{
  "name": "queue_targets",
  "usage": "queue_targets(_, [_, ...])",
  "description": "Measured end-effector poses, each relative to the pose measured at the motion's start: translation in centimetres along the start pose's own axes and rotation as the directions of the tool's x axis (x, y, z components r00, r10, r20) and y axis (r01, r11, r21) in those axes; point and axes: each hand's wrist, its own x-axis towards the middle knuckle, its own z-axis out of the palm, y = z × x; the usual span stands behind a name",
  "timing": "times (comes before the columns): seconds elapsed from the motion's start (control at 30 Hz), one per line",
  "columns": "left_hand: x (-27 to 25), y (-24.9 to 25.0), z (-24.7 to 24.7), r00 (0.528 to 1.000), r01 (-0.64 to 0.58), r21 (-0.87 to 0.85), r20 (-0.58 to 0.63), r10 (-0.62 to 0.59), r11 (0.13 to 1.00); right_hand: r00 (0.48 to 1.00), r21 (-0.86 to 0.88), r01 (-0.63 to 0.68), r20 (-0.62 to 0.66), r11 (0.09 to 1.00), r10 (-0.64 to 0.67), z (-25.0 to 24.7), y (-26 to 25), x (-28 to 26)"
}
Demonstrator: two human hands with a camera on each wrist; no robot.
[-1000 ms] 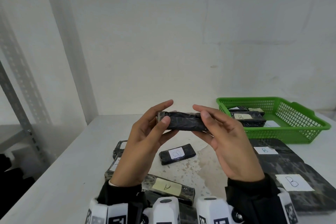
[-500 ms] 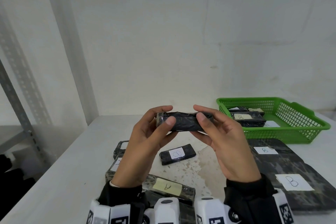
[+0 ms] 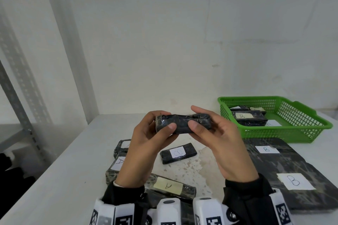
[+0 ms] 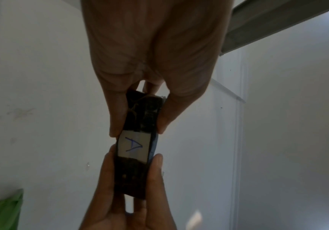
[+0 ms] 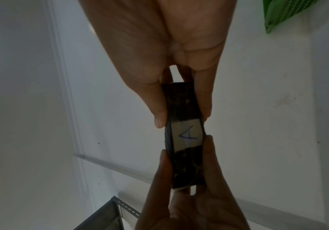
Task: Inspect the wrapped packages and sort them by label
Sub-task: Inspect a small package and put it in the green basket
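Observation:
I hold a small black wrapped package (image 3: 182, 125) in the air above the white table (image 3: 64, 179), level and lengthwise between both hands. My left hand (image 3: 165, 121) pinches its left end, thumb in front and fingers behind. My right hand (image 3: 198, 120) pinches the right end the same way. In the left wrist view the package (image 4: 139, 115) shows a white label with a blue "A" (image 4: 134, 145) on its far side, below my left hand (image 4: 138, 132). The right wrist view shows the same label (image 5: 187, 135) beyond my right hand (image 5: 183, 119).
A green basket (image 3: 285, 133) at the right back holds B-labelled packages (image 3: 248, 118). A small B package (image 3: 178, 153) lies mid-table. A-labelled packages (image 3: 168, 186) lie near left, and large flat B packages (image 3: 292, 170) lie at right. A metal rack (image 3: 18, 97) stands at left.
Both thumbs have slid inward along the front of the package, and my hands have turned it slightly. It stays at about the same height above the table.

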Motion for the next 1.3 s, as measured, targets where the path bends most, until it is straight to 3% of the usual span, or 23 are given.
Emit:
queue_targets(0.3, [-0.1, -0.2, -0.2, 0.999, 0.012, 0.024, 0.030, -0.013, 1.000, 0.998, -0.003, 0.012, -0.056, 1.000, -0.012, 0.0, 0.4, -0.1])
queue_targets(0.53, [0.3, -0.1, -0.1, 0.998, -0.010, 0.018, -0.058, 0.011, 1.000, 0.998, 0.050, -0.049, 0.041, 0.998, 0.047, -0.1, -0.1, -0.3])
queue_targets(0.73, [-0.1, -0.1, -0.3, 1.000, -0.018, 0.010, 0.022, 0.018, 1.000, 1.000, 0.021, 0.017, 0.006, 1.000, -0.017, -0.4, -0.3, -0.3])
queue_targets(0.97, [0.2, 0.0, -0.3, 0.999, -0.041, 0.032, -0.021, 0.042, 0.999, 0.999, 0.027, 0.006, 0.032, 1.000, -0.007, -0.1, -0.5, -0.4])
queue_targets(1.13, [0.0, 0.0, -0.3, 0.997, 0.061, -0.005, 0.041, -0.061, 0.998, 0.996, 0.007, 0.087, -0.020, 0.996, -0.087, -0.2, -0.2, -0.5])
queue_targets(1.23, [0.0, 0.3, -0.4, 0.988, 0.150, -0.058, 0.054, -0.147, 0.987, 0.994, -0.036, 0.107, 0.019, 0.994, -0.107, -0.7, -0.4, -0.4])
queue_targets(1.3, [0.0, 0.4, -0.5, 0.989, 0.140, -0.047, 0.047, -0.138, 0.989, 0.993, -0.038, 0.098, 0.064, 0.994, -0.096, -0.9, -0.2, -0.3])
